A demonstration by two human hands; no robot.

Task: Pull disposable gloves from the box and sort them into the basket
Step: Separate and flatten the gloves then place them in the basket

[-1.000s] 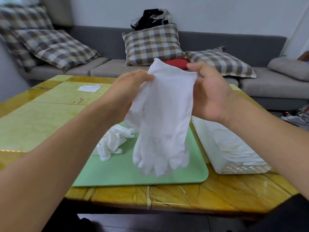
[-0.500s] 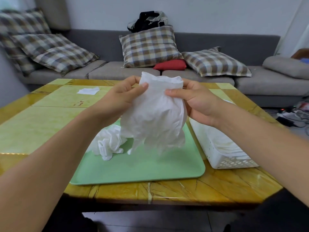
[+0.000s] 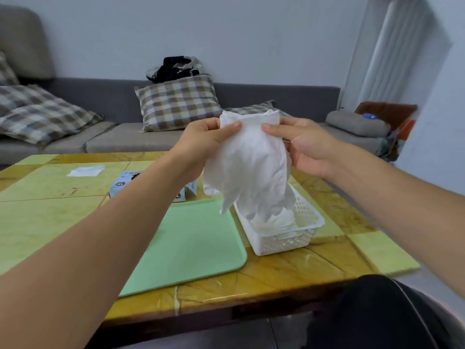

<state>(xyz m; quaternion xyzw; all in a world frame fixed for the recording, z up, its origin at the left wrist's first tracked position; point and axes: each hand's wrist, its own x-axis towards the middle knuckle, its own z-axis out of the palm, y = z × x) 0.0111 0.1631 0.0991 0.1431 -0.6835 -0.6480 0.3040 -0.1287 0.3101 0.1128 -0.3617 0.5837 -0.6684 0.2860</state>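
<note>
- Both hands, left hand [image 3: 201, 144] and right hand [image 3: 302, 144], still pinch the top edge of the white gloves [image 3: 251, 167], each grip clamped on it.
- The gloves now hang over the basket [image 3: 309, 222], no longer above the green tray [image 3: 196, 245].
- The glove box [image 3: 120, 183] has come into sight on the worktop [image 3: 314, 263].

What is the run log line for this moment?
hands: both pinch gloves | gloves: above basket | basket: holds gloves

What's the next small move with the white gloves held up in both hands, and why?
Probably lower them straight down and let go. Both the left hand and right hand pinch the cuff of the bunched white disposable gloves, whose fingers already dangle over the white perforated plastic basket.
</note>
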